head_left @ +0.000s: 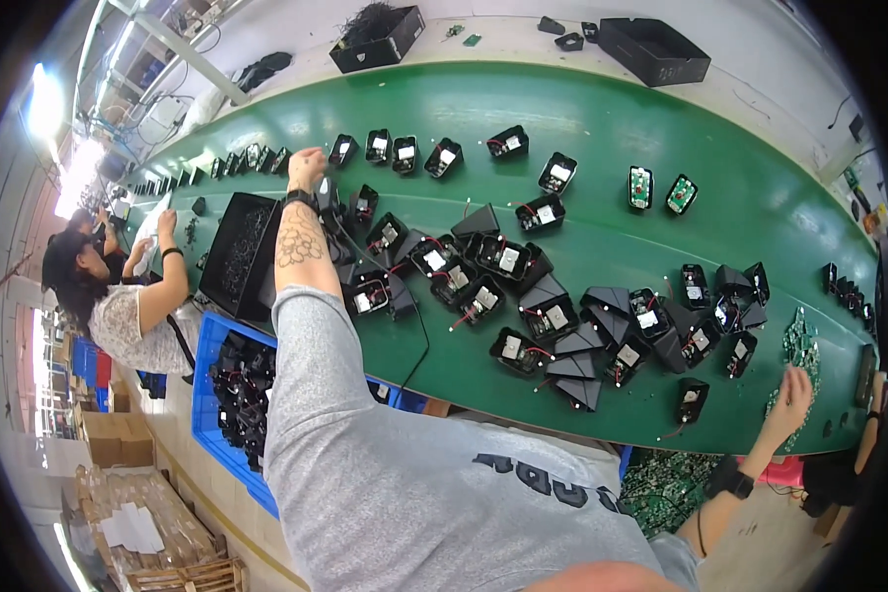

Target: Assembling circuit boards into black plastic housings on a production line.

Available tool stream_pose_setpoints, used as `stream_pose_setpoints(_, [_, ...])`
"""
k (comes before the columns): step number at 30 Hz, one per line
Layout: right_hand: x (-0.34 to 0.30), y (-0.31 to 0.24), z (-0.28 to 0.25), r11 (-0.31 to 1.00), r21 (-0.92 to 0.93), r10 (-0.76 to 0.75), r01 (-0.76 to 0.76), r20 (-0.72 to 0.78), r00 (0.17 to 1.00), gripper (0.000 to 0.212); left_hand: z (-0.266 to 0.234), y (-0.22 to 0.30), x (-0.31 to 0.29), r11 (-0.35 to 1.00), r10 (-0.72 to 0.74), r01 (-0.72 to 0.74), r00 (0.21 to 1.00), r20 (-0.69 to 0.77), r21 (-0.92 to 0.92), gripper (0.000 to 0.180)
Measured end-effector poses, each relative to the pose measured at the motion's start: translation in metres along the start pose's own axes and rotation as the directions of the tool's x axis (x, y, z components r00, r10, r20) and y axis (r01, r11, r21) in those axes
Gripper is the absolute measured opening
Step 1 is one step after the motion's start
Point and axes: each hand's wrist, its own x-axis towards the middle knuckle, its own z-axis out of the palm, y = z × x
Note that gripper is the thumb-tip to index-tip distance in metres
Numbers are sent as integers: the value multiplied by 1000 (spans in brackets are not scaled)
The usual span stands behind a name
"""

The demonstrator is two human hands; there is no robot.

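Observation:
My left arm stretches across the green table, and my left hand is beside a black plastic housing in the far row. Its fingers are curled together; what they hold, if anything, cannot be made out. At the right, my right hand is raised next to a pile of small green circuit boards, fingertips drawn together around something too small or hidden to name. Many black housings with red wires, such as this one, lie jumbled between my arms. Two housings at the far right hold green boards, one beside another.
A black tray stands left of my arm, above a blue crate of black parts. A thin black cable crosses the table. Another person works at the left. Green boards fill a container below the front edge.

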Motion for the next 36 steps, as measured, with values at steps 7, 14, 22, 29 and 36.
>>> stream_pose_setpoints(7, [-38, -22, 32, 950, 301, 30, -76, 156, 987, 11, -23, 54, -51, 964, 17, -76, 974, 226, 255, 46])
stream_pose_setpoints(14, [-3, -22, 52, 953, 139, 240, -269, 194, 951, 53, -64, 49, -33, 993, 23, 35, 882, 470, -113, 49])
stream_pose_setpoints(22, [10, -49, 18, 681, 409, 486, -607, 368, 793, 28, 8, 154, -201, 397, 464, 499, 615, 638, -770, 65])
stream_pose_setpoints(29, [12, -65, 6, 474, 703, 486, -530, 294, 823, 23, 93, 190, -399, 475, 241, 706, 469, 849, -525, 66])
stream_pose_setpoints(36, [32, -158, -32, 394, 803, 337, -448, 327, 883, 25, 160, 253, -483, 606, 203, 692, 343, 917, -393, 69])
